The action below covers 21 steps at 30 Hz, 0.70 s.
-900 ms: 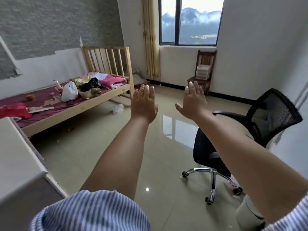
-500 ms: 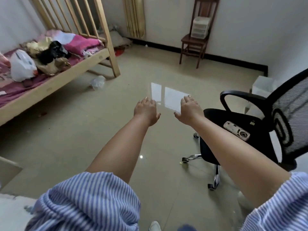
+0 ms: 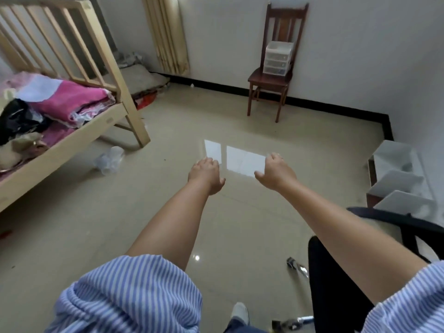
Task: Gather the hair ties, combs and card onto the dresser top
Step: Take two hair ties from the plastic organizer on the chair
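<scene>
While two hands (image 3: pixel 241 173) hover empty, one chair (image 3: pixel 274 68)

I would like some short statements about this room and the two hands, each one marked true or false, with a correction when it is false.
1. Both hands, the left hand and the right hand, are empty. True.
2. A small clear plastic drawer unit stands on the seat of the dark brown wooden chair. True.
3. The folded pink blanket lies on the floor. False: it lies on the pale wooden bed.
4. A crumpled clear plastic bag lies on the beige tiled floor near the bed. True.
5. The right hand grips the wooden chair. False: it is held out over the floor, apart from the chair.
</scene>
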Each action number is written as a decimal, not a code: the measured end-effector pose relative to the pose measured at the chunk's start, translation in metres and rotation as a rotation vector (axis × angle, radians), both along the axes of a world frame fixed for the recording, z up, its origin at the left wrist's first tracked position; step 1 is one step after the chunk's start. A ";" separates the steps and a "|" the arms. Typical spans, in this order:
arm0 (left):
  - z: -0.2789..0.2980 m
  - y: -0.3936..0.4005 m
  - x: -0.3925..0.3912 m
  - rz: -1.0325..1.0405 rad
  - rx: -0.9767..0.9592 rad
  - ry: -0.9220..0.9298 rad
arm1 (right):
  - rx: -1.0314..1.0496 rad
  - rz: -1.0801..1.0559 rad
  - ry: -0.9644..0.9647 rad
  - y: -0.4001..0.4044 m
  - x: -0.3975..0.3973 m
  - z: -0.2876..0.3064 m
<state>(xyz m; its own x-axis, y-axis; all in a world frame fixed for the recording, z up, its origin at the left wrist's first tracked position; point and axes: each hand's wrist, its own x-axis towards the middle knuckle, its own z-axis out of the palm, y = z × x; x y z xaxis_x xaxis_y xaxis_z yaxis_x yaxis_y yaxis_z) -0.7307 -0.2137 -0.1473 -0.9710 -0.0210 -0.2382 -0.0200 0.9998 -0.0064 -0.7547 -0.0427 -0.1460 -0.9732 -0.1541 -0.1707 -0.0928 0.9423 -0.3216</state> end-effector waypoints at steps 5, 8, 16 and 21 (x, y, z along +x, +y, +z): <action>-0.004 -0.033 -0.141 -0.039 -0.055 -0.055 | 0.051 0.035 0.020 -0.026 -0.153 0.006; -0.012 -0.050 -0.239 -0.056 -0.071 -0.064 | 0.068 0.024 0.000 -0.043 -0.252 -0.002; 0.007 -0.069 -0.535 -0.189 -0.004 0.018 | 0.071 -0.106 -0.041 -0.057 -0.515 -0.003; 0.018 -0.052 -0.705 -0.286 0.016 0.044 | 0.038 -0.183 -0.023 -0.035 -0.670 0.004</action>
